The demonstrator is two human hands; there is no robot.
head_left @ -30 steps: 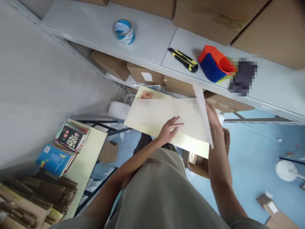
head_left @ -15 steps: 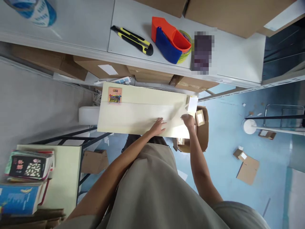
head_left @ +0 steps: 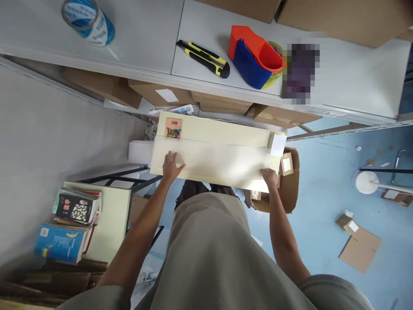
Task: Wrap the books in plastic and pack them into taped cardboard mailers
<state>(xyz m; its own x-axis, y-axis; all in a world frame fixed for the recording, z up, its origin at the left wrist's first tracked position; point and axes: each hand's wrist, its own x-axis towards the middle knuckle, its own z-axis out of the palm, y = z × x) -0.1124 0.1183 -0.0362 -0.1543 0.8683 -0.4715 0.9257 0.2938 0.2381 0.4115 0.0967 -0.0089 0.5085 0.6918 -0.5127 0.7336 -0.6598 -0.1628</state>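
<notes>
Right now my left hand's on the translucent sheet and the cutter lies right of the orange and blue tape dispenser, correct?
Not quite: the head view shows the cutter left of the dispenser. Your left hand is on the translucent sheet.

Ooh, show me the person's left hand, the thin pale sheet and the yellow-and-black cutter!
Left hand [head_left: 171,168]: head view, back of the hand.
Thin pale sheet [head_left: 214,158]: head view, its middle.
Yellow-and-black cutter [head_left: 205,59]: head view, its handle.

Loose grey-khaki top [head_left: 209,254] — plain front, short sleeves [head_left: 332,288], bare forearms [head_left: 282,232] — dark legwear [head_left: 193,191].
</notes>
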